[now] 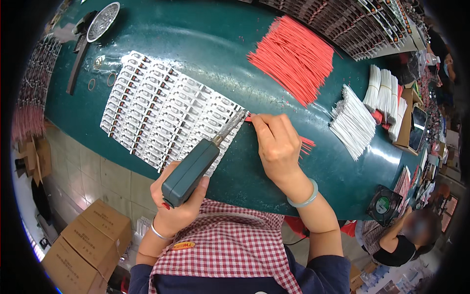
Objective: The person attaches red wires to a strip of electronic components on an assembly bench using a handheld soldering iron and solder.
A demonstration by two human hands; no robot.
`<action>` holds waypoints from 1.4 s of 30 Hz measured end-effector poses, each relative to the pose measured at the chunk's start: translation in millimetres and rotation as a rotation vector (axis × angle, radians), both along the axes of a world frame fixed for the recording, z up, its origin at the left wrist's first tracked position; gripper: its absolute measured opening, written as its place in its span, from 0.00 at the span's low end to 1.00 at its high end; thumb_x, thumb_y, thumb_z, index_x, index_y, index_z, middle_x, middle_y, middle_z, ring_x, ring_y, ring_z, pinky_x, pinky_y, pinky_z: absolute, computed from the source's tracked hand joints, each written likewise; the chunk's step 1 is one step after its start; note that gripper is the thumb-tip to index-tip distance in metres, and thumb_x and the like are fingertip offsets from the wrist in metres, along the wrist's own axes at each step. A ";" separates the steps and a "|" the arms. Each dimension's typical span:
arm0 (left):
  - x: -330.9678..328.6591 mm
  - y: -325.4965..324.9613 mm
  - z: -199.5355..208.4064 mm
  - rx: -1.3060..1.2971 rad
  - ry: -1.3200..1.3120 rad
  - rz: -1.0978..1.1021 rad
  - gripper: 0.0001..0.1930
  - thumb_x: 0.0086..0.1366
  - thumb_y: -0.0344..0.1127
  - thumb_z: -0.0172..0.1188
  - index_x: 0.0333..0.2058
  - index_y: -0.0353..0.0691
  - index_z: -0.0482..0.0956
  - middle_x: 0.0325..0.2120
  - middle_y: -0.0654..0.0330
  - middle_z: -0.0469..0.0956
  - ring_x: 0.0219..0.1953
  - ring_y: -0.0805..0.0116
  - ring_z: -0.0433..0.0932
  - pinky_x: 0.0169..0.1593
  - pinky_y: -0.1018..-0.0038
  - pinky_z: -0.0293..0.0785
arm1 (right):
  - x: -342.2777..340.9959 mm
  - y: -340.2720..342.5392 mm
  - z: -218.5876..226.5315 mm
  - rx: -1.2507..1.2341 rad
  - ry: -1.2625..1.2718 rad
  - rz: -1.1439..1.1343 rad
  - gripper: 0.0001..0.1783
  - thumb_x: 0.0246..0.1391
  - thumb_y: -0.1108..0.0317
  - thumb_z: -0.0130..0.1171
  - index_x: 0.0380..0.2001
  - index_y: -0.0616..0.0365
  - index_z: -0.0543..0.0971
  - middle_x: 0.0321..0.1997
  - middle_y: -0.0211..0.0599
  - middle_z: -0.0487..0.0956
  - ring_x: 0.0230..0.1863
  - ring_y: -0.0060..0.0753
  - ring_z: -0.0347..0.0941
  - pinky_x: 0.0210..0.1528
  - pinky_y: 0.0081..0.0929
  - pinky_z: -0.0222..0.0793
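Observation:
My left hand (178, 203) is wrapped round the handle end of a soldering gun (192, 171) with a boxy dark green body. Its silvery tip reaches up to the right edge of a white panel (152, 110) carrying rows of small parts. At that same edge my right hand (278, 144) pinches the end of red wires (250, 117) between thumb and fingers, close by the tip. How the wire ends meet the panel is too small to tell. More red wires (307, 145) show beside my right hand, lying on the green table (240, 188).
A large pile of red wires (296, 59) lies at the back, white wires (353, 122) to its right. Bundled white wires (384, 93) sit near a cardboard box (410, 122). A metal dish (103, 22) stands far left, a black fan (384, 205) near right. Another person (396, 242) sits at right.

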State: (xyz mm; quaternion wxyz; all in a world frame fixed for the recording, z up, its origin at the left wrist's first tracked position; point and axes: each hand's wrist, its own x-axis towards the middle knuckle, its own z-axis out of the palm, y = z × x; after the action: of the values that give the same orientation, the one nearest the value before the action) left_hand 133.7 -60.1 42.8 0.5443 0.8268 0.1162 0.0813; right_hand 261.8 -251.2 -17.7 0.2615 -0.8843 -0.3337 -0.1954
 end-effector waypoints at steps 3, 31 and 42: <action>1.0 -0.7 0.4 0.025 -0.005 -0.012 0.10 0.55 0.21 0.69 0.37 0.30 0.82 0.31 0.56 0.80 0.29 0.68 0.78 0.35 0.75 0.74 | -0.1 1.4 3.2 0.017 0.026 -0.018 0.15 0.41 0.83 0.66 0.37 0.64 0.83 0.33 0.37 0.81 0.31 0.36 0.75 0.29 0.30 0.73; -37.6 5.5 -11.4 -0.932 -0.009 0.273 0.31 0.69 0.38 0.57 0.66 0.35 0.58 0.57 0.44 0.74 0.21 0.67 0.75 0.21 0.76 0.70 | -1.0 1.8 -4.8 -0.019 -0.008 -0.018 0.15 0.41 0.77 0.63 0.38 0.65 0.81 0.35 0.38 0.78 0.36 0.36 0.74 0.33 0.29 0.72; -49.2 -3.7 -14.3 -0.012 0.176 0.006 0.18 0.63 0.28 0.69 0.51 0.31 0.80 0.44 0.56 0.82 0.39 0.70 0.81 0.42 0.74 0.78 | -9.3 0.0 -2.4 0.097 0.053 0.032 0.17 0.40 0.85 0.68 0.38 0.65 0.82 0.35 0.40 0.80 0.32 0.37 0.76 0.31 0.30 0.73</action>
State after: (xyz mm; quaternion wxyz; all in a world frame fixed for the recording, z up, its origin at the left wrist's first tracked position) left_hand 84.5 -63.8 28.5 0.5366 0.8272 0.1664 0.0094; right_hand 252.4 -251.2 -20.1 0.3157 -0.8701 -0.3310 -0.1835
